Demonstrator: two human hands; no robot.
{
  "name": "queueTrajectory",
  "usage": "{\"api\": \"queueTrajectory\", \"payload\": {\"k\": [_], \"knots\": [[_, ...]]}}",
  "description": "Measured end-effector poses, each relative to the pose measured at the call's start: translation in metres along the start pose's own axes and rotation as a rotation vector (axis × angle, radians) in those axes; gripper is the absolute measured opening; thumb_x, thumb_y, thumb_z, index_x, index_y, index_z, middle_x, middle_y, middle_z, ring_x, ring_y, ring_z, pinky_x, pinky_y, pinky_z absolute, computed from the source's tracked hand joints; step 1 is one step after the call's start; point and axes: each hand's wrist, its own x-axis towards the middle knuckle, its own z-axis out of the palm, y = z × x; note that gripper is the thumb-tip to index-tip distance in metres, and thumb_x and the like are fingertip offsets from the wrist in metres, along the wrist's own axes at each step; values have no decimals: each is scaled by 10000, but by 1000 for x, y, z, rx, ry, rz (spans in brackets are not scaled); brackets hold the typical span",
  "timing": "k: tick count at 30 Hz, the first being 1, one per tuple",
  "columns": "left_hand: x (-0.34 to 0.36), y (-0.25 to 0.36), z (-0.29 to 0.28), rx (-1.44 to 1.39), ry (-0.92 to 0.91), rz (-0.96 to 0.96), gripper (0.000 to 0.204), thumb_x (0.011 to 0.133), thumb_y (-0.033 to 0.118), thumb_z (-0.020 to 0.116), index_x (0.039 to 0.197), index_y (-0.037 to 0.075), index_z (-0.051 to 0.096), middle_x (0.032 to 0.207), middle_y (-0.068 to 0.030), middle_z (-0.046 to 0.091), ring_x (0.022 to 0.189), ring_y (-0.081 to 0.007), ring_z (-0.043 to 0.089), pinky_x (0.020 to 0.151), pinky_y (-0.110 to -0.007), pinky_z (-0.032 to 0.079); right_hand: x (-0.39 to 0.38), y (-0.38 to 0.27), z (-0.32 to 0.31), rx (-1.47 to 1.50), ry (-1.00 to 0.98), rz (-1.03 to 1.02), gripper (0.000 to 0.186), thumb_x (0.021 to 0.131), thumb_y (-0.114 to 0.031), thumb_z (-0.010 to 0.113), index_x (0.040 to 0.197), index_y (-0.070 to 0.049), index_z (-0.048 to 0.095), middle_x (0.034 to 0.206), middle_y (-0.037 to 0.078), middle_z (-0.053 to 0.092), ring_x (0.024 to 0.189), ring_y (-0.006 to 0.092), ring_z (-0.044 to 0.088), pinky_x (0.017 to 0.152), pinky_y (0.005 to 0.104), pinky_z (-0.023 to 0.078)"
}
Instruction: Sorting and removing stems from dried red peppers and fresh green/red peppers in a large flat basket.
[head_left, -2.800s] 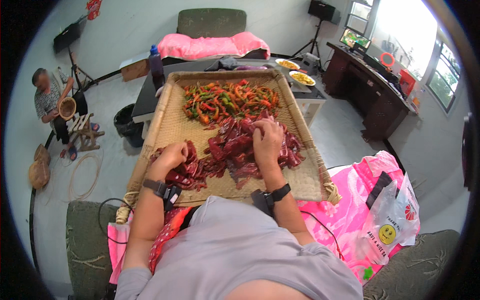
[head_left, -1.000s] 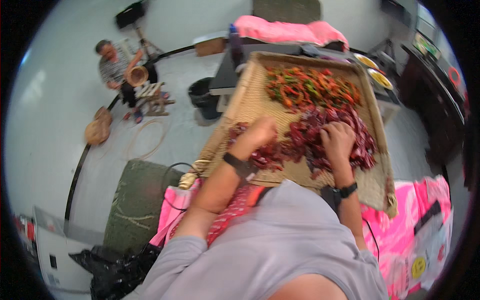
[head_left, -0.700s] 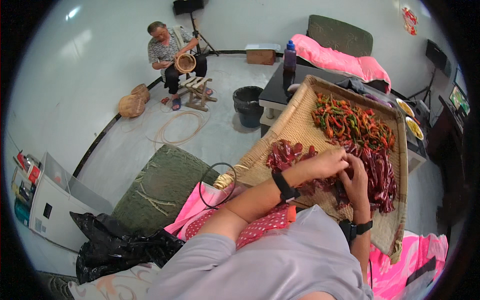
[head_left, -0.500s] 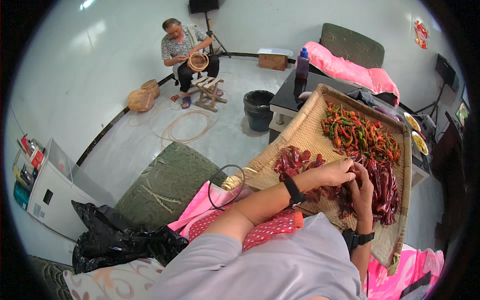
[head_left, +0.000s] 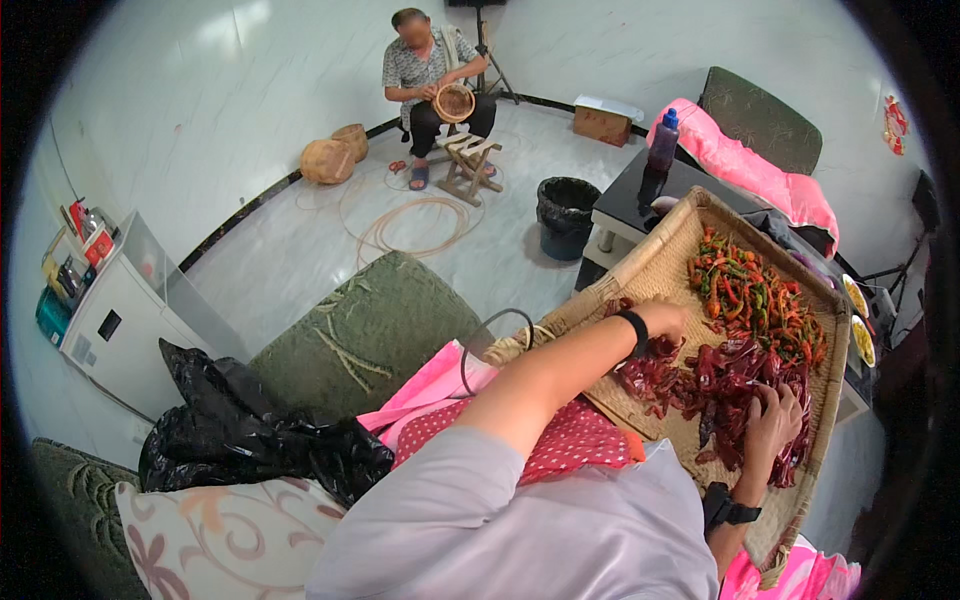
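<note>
My left hand (head_left: 663, 318) is bent down over the near-left part of the woven tray (head_left: 650, 280), at the smaller heap of dark red peppers (head_left: 655, 390); its fingers point down out of sight, so I cannot tell whether they grip anything. My right hand (head_left: 775, 425) rests at the larger heap of dark red peppers, fingers curled and tips among the pods; I cannot tell whether one is pinched there. These peppers lie across the near half of the tray, with a pile of red, orange and green peppers (head_left: 760, 300) just beyond.

As for labels, the white cabinet (head_left: 150, 350) off to my left has a black rectangle (head_left: 109, 323) and a pale sticker (head_left: 85, 355) on its side, the sticker too small to read. A red box (head_left: 97, 247) on top carries a pale patch I cannot make out. The cardboard box (head_left: 600, 125) by the wall shows faint marks, and a red decoration (head_left: 895, 125) hangs on the wall at far right. Across the floor a person (head_left: 430, 75) sits holding a round basket (head_left: 453, 102).
</note>
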Motion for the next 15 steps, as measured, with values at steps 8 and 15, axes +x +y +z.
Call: {"api": "queueTrajectory", "payload": {"k": [8, 15], "knots": [[17, -1, 18, 122, -62, 97, 458, 758, 318, 756, 1102, 53, 609, 1097, -140, 622, 1083, -370, 519, 863, -504, 456, 13, 3, -1, 191, 271, -15, 106, 865, -149, 626, 952, -113, 673, 1135, 82, 609, 1106, 295, 518, 926, 430, 426], [14, 6, 34, 105, -35, 263, 121, 756, 67, 654, 788, -41, 608, 679, -150, 499, 549, -299, 439, 516, -441, 359, 13, -5, 1, 303, 245, -60, 118, 874, -99, 598, 983, -89, 643, 1139, 83, 595, 1094, 290, 513, 955, 428, 410]]}}
